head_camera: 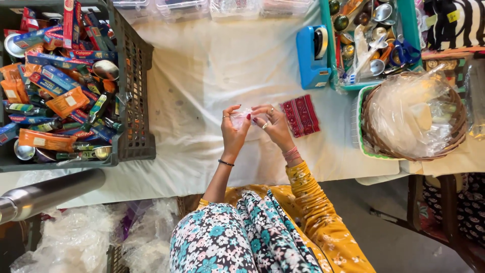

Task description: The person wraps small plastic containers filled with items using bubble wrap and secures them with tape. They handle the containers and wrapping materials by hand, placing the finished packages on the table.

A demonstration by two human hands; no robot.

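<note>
A small clear plastic bag (242, 119) is pinched at the centre of the frame between the left hand (233, 130) and the right hand (270, 124), just above the bench (212, 71). Both hands are mostly closed, fingertips gripping the thin film; what lies inside cannot be told. The film looks slippery, so a loose pinch could probably let the bag slide out and drop onto the cloth, and a hard pull might tear it. The red patterned cloth piece (300, 115) lies just right of the right hand and could be brushed aside by the wrist.

The bench is covered by a creased white sheet. At the upper left a dark crate (132, 101) is filled with boxed tubes and steel spoons. A blue tape dispenser (312, 50) stands at the upper centre, beside a teal tray (328, 45) of small metal items. A wicker basket (371, 136) lined with plastic sits at the right. Crumpled plastic lies on the floor at the lower left.
</note>
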